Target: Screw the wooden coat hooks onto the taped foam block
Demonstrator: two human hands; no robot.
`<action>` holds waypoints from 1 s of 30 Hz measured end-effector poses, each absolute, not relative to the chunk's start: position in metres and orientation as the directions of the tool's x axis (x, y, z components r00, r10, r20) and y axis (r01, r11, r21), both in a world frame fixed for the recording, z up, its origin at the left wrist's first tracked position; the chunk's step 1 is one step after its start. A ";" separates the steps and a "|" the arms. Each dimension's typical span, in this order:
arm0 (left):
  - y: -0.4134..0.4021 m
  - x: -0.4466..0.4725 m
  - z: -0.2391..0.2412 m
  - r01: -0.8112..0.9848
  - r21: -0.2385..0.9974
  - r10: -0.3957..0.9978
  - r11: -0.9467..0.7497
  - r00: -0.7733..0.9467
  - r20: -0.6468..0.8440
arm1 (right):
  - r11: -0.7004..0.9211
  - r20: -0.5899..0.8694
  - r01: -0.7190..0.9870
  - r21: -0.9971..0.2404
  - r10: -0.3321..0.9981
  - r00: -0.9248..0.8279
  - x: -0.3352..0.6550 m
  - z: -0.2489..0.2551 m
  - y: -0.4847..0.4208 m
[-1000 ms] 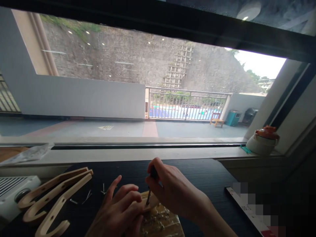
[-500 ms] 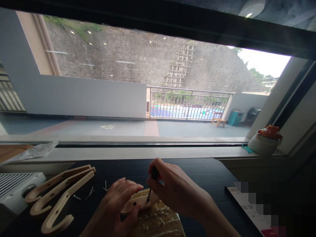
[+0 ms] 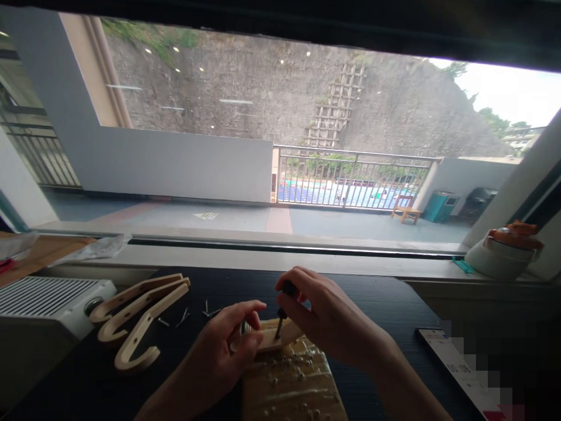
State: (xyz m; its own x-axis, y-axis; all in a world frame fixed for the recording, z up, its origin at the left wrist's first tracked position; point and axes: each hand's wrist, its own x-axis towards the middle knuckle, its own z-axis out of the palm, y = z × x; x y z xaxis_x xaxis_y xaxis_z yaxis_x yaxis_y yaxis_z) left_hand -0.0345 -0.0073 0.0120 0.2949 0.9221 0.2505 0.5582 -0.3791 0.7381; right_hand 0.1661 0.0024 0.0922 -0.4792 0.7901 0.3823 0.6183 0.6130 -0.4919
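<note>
My right hand (image 3: 324, 313) is closed around the dark handle of a screwdriver (image 3: 280, 318), which stands nearly upright. Its tip meets a hole in a pale wooden hook (image 3: 287, 335). That hook lies across a tape-wrapped block (image 3: 293, 389) dotted with many small holes. At the hook's left end, my left hand (image 3: 221, 342) grips the wood with the thumb on top and the fingers bent; part of the hook is hidden behind both hands. Several loose screws (image 3: 182, 317) lie left of my left hand.
More wooden hooks (image 3: 139, 327) are lined up on the left of the black table (image 3: 363, 286). A phone showing a timer (image 3: 451, 362) lies at the right. A white radiator (image 3: 56, 298) stands left, and a lidded pot (image 3: 504, 251) sits on the windowsill.
The view has shifted, so most things appear farther right and slightly higher. My left fingers are more bent at the hook's end. The screwdriver stays in the hook's hole, in my right hand.
</note>
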 end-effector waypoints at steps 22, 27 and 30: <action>-0.010 -0.034 0.024 0.515 0.810 0.940 -0.282 0.315 0.127 | 0.540 0.425 0.751 -0.380 0.823 -0.377 0.160 0.081 0.016; -0.008 -0.034 0.024 0.511 0.813 0.943 -0.279 0.307 0.131 | 0.653 0.448 0.622 -0.432 0.754 -0.480 0.163 0.084 0.011; -0.008 -0.034 0.025 0.499 0.822 0.941 -0.276 0.316 0.125 | 0.659 0.409 0.569 -0.492 0.752 -0.517 0.163 0.086 0.009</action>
State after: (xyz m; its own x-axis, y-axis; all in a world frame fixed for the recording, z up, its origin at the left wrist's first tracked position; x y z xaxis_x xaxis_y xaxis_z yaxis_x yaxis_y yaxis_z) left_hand -0.0343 -0.0084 0.0245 0.3156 0.9407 0.1248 0.4988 -0.2763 0.8215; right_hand 0.1634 0.0088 0.0862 -0.5169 0.7521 0.4088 0.5694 0.6587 -0.4919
